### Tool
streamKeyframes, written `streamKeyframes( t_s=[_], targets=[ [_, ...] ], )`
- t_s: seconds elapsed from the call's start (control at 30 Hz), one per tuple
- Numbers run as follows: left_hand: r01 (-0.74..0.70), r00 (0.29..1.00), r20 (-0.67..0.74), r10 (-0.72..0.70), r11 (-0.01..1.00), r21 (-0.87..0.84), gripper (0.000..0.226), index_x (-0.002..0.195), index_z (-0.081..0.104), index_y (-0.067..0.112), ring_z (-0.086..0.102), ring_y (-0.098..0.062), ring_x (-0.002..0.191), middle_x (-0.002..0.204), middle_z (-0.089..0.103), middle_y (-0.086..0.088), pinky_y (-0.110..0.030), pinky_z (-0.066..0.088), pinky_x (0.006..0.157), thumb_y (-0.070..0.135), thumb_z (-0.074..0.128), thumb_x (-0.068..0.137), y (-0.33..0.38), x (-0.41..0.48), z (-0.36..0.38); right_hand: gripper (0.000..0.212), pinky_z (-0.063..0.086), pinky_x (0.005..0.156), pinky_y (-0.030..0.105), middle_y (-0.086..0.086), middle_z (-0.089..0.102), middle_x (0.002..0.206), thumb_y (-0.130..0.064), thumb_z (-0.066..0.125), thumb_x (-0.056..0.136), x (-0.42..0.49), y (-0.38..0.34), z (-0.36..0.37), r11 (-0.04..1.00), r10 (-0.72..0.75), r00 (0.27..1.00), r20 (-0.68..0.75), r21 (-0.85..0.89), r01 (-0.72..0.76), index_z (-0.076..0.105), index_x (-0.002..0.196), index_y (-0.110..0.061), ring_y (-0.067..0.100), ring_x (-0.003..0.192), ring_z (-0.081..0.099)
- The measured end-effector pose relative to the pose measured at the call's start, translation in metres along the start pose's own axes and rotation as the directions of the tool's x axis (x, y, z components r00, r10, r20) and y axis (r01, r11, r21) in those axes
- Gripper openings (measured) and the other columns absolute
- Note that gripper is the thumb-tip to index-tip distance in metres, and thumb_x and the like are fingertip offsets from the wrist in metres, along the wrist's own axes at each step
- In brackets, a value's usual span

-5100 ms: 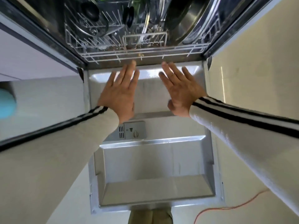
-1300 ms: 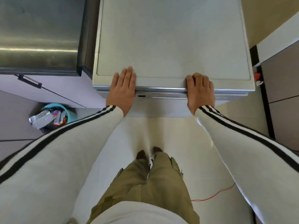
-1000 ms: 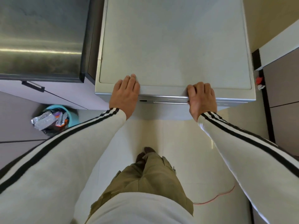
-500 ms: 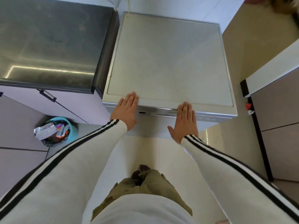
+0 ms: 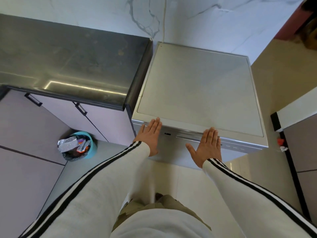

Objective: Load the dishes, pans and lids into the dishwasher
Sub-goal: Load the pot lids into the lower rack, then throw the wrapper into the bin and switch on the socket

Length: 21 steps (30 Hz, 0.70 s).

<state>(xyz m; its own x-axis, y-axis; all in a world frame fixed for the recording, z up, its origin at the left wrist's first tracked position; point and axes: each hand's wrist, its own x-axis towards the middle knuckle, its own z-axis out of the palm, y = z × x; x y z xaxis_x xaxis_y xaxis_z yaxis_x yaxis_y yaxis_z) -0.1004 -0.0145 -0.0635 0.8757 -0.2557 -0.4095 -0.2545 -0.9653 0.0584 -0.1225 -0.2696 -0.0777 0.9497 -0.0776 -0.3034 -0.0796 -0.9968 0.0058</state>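
The silver dishwasher (image 5: 197,90) stands with its door closed, so the dishes, pans and lids are hidden inside. My left hand (image 5: 150,136) lies flat with straight fingers against the top front edge of the door, near its left corner. My right hand (image 5: 206,148) is flat too, fingers straight and thumb spread, in front of the door's handle strip (image 5: 188,135). Neither hand holds anything.
A dark steel counter (image 5: 68,66) with pale cupboard doors adjoins the dishwasher on the left. A teal waste bin (image 5: 78,146) full of wrappers stands on the floor at the left. A cabinet (image 5: 298,134) stands at the right. A marble wall (image 5: 171,18) is behind.
The open door with its loaded rack has been swung up and closed. My right hand uncurled from the door's top edge and both hands slid slightly back; the view rose and tilted up.
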Motion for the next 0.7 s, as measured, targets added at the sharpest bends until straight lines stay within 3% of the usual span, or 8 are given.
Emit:
streamKeyframes(
  t_s=[0.13, 0.33, 0.5, 0.6, 0.7],
  targets=[
    [-0.031, 0.999, -0.007, 0.031, 0.999, 0.024, 0.110, 0.149, -0.030, 0.017, -0.028, -0.018, 0.146, 0.154, -0.040, 0.000, -0.053, -0.009, 0.120, 0.043, 0.059, 0.091, -0.015, -0.005, 0.001, 0.103, -0.008, 0.122, 0.046, 0.020, -0.028, 0.158, -0.077, 0.011, 0.089, -0.004, -0.025, -0.004, 0.999, -0.033, 0.999, -0.006, -0.039, 0.033, -0.023, 0.149, -0.001, 0.032, 0.147, -0.026],
    [0.030, 0.996, -0.081, -0.028, 0.999, 0.018, 0.099, 0.150, -0.027, 0.014, -0.026, -0.021, 0.147, 0.155, -0.037, -0.003, -0.052, -0.014, 0.119, 0.036, 0.052, 0.095, -0.073, -0.026, 0.008, 0.098, -0.006, 0.122, 0.046, 0.020, -0.028, 0.157, -0.074, 0.009, 0.091, -0.006, -0.102, 0.000, 0.996, -0.078, 0.995, -0.054, -0.048, 0.076, -0.022, 0.149, -0.001, 0.033, 0.147, -0.024],
    [0.159, 0.921, -0.365, -0.135, 0.987, 0.036, 0.085, 0.153, -0.019, 0.009, -0.030, -0.027, 0.145, 0.156, -0.036, -0.009, -0.053, -0.012, 0.118, 0.016, 0.041, 0.093, -0.197, -0.068, 0.021, 0.090, -0.009, 0.122, 0.045, 0.013, -0.024, 0.160, -0.069, -0.003, 0.090, -0.003, -0.214, 0.001, 0.983, -0.182, 0.975, -0.125, -0.033, 0.179, -0.013, 0.154, -0.008, 0.027, 0.149, -0.021],
    [0.218, 0.913, -0.363, -0.185, 0.974, 0.052, 0.082, 0.152, -0.021, 0.011, -0.032, -0.025, 0.144, 0.156, -0.037, -0.008, -0.053, -0.017, 0.117, 0.016, 0.037, 0.094, -0.273, -0.100, 0.022, 0.084, -0.013, 0.120, 0.044, 0.009, -0.020, 0.162, -0.066, 0.001, 0.091, -0.011, -0.300, 0.001, 0.949, -0.316, 0.932, -0.178, -0.051, 0.312, -0.007, 0.155, -0.011, 0.025, 0.149, -0.020],
    [0.335, 0.887, -0.344, -0.308, 0.942, 0.021, 0.077, 0.152, -0.019, 0.011, -0.027, -0.025, 0.147, 0.158, -0.032, -0.007, -0.054, -0.015, 0.117, 0.026, 0.033, 0.098, -0.344, -0.136, 0.022, 0.081, -0.004, 0.122, 0.046, 0.010, -0.014, 0.163, -0.064, 0.010, 0.094, -0.021, -0.391, 0.000, 0.903, -0.428, 0.887, -0.172, -0.054, 0.425, 0.000, 0.156, -0.013, 0.025, 0.150, -0.016]
  ],
)
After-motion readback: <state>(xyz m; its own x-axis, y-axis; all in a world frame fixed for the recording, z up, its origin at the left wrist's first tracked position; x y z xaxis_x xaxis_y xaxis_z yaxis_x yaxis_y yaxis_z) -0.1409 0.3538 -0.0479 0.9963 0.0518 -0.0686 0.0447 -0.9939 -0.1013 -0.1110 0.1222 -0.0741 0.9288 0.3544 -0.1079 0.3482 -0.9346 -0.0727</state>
